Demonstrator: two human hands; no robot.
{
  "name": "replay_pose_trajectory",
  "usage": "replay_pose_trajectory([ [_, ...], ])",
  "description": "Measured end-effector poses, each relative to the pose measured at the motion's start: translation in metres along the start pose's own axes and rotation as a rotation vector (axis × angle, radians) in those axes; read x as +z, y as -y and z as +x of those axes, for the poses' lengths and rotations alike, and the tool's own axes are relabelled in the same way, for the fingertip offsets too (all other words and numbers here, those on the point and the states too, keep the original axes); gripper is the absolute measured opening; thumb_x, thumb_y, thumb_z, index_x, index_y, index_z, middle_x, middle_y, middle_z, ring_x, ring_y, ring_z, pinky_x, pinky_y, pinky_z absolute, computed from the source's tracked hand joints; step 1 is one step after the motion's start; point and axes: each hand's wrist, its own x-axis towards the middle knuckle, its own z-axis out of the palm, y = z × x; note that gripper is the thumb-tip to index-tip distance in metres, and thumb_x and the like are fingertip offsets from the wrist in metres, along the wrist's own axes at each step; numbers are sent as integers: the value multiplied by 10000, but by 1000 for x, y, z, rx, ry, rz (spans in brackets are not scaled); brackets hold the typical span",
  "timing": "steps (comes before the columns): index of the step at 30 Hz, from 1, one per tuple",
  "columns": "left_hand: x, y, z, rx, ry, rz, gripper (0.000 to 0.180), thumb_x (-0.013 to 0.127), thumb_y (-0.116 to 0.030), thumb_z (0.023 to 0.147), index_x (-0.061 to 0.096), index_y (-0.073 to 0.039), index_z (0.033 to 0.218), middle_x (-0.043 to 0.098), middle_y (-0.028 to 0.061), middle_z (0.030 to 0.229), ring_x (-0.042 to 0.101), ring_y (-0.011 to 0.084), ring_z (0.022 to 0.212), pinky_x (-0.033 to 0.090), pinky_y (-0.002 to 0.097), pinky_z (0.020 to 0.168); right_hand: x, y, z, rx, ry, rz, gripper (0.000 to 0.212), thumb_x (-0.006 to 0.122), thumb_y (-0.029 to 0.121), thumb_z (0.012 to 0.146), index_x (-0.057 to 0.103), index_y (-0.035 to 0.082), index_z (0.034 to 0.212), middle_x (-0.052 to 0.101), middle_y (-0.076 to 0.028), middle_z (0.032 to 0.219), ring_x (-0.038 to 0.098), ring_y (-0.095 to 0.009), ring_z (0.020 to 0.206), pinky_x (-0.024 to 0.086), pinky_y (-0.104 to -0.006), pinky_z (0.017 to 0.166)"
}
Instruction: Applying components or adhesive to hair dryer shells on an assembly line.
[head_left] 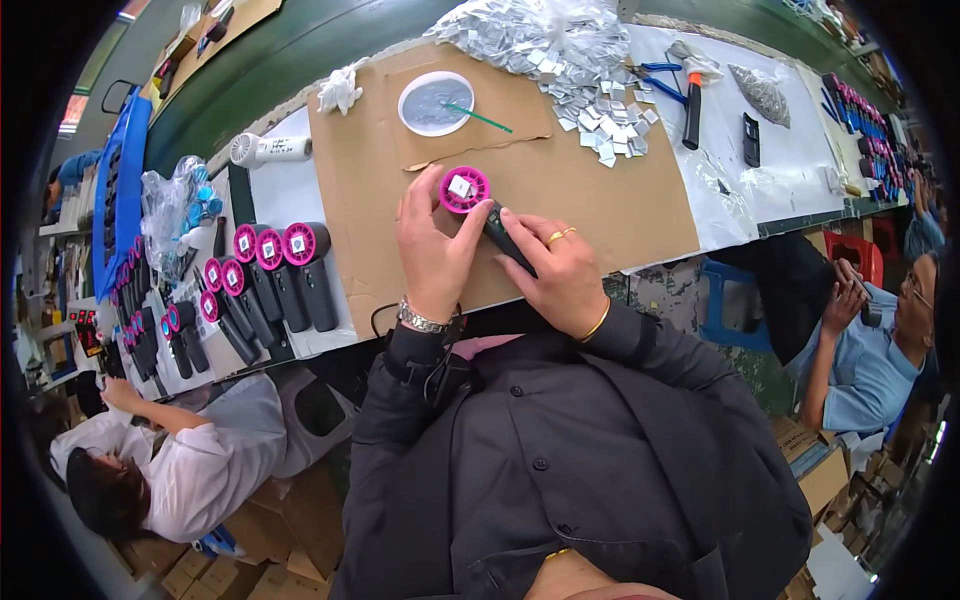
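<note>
A small handheld fan (477, 190), with a round magenta grille and a dark handle, is between my two hands over the cardboard. My left hand (434, 235) is curled round its head, thumb near the lower rim of the grille. The dark handle lies under the fingers of my right hand (556, 262). A white square piece (460, 187) sits at the middle of the grille. Just beyond my hands stands a white round tub (407, 107) of grey stuff with a green stick (480, 117) resting across its rim.
Finished-looking dark fans (285, 262) with magenta grilles lie in rows at the left, near a white fan (270, 149). Silvery square pieces (610, 125) spill from a plastic bag at the back. Pliers (662, 82) and an orange-and-black hammer (693, 105) lie right. People sit either side.
</note>
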Motion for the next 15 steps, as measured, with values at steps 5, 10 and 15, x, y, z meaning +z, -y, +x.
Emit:
replay_pose_trajectory([
  [5,1,-15,5,280,5,428,445,899,-143,894,736,-48,1298,707,141,1323,664,322,1202,537,435,1018,-1,3,0,-11,74,-148,589,841,148,909,660,-30,1441,732,-170,1228,718,-355,1092,595,-426,930],
  [10,-4,-11,5,284,18,364,304,862,-86,902,748,-40,1180,719,136,1214,658,331,1150,516,450,1000,9,1,-3,-12,160,-164,608,823,164,891,631,-57,1424,707,-192,1207,717,-360,1072,597,-439,924],
  [15,-8,-13,4,198,63,259,186,822,-22,938,760,-11,1112,740,127,1125,689,318,1012,553,417,892,-2,4,-3,45,163,-42,598,820,216,914,632,-43,1420,699,-186,1208,702,-358,1125,584,-450,966],
])
